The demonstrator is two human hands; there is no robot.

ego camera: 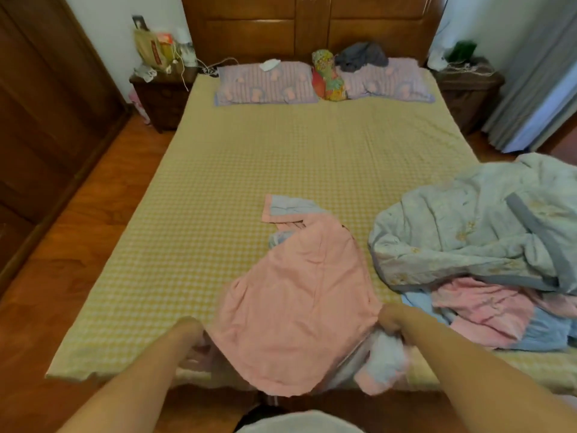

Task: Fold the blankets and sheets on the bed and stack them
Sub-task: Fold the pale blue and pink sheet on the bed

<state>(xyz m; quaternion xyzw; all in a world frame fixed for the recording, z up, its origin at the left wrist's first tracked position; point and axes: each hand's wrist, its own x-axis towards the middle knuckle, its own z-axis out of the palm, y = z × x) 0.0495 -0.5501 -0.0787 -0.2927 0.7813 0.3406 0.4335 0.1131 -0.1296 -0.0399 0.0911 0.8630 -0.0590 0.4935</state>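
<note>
A: Pink sheet (pixel 299 295) — position noted?
B: Lower centre of the frame, spread on the bed (pixel 218 182), its near edge held between both grips.
A: Grips?
B: Left hand (pixel 192 334) and right hand (pixel 390 318) are each closed on a bunched corner. Crumpled blue quilt (pixel 474 226) recorded at right.
</note>
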